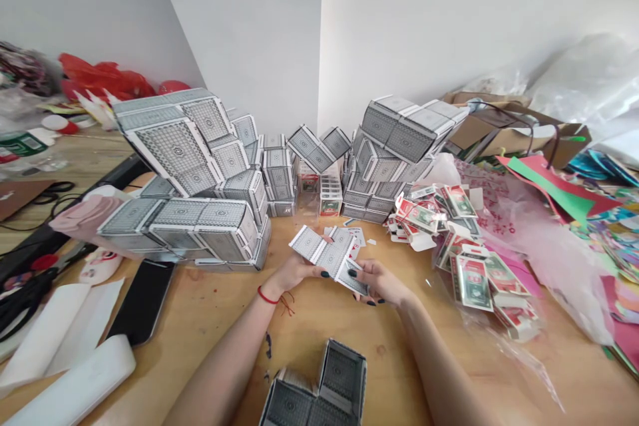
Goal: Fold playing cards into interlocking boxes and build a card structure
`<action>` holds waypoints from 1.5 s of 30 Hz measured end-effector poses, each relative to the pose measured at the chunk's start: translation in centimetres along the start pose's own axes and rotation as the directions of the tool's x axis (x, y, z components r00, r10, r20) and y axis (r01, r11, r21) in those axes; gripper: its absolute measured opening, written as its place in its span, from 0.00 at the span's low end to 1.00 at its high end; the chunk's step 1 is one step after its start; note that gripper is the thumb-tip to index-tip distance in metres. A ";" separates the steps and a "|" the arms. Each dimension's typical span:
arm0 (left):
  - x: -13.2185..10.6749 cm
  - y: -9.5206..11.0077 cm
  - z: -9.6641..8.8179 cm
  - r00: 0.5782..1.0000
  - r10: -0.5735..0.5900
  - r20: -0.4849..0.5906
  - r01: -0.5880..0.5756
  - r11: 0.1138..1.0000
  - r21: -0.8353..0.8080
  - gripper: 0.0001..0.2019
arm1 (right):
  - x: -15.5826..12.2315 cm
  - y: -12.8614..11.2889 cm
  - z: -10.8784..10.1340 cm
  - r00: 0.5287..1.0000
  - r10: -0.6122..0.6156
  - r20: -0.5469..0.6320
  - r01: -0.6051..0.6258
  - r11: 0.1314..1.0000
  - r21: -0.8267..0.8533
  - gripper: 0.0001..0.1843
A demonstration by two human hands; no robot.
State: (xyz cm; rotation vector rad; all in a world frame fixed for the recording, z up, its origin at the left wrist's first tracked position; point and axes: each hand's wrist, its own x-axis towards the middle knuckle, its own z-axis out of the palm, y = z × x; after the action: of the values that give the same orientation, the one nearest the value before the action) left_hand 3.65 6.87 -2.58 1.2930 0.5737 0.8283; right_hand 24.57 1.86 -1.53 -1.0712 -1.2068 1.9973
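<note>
Grey-patterned playing cards, joined or overlapped into a bent piece, are held up over the middle of the table between both hands. My left hand grips the piece from its lower left, thumb on top. My right hand pinches a card at its right end. Under and behind them lie a few loose playing cards, face up. Close to my body stands an open-topped box form built from the same cards. Farther back, boxes made of cards are stacked at left, with another stack at right.
Opened red and green card packs lie on clear plastic at right, near colored paper. A black phone, a white roll and black scissors are at left. Between the stacks stand sealed card packs.
</note>
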 end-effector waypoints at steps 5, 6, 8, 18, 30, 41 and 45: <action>-0.1 0.0 -0.1 1.000 0.008 0.014 -0.008 1.000 0.012 0.28 | 0.6 0.6 0.3 0.997 -0.050 -0.065 0.050 0.999 -0.005 0.19; -0.1 -0.1 -0.2 1.000 0.008 0.009 -0.008 1.000 0.014 0.27 | 0.8 0.7 0.3 0.995 -0.062 -0.078 0.062 0.998 -0.003 0.20; -0.1 -0.1 -0.2 1.000 0.009 0.000 -0.009 1.000 0.019 0.27 | 1.0 1.0 0.4 0.992 -0.076 -0.101 0.077 0.997 0.002 0.21; -0.2 0.8 0.3 1.000 0.004 0.012 -0.005 0.999 0.052 0.25 | 1.2 1.2 0.2 0.990 -0.071 -0.121 0.065 0.996 -0.053 0.19; -0.1 0.4 1.0 0.995 -0.017 -0.094 0.022 0.998 0.054 0.24 | 1.0 0.6 0.7 0.985 -0.092 -0.147 0.064 0.980 -0.189 0.15; 0.4 -1.6 1.8 0.946 0.033 -0.323 -0.062 0.995 -0.077 0.18 | 1.8 1.5 1.9 0.984 -0.146 -0.104 0.119 0.965 -0.235 0.14; 0.4 -1.8 2.1 0.918 0.052 -0.393 -0.082 0.995 -0.060 0.17 | 1.9 1.7 1.9 0.979 -0.159 -0.130 0.120 0.956 -0.269 0.14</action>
State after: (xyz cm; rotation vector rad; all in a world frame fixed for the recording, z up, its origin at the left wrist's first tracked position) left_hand 5.88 5.87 -3.86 1.0866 0.8090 1.1683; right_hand 21.84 1.78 -3.18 -1.2024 -1.4486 1.6519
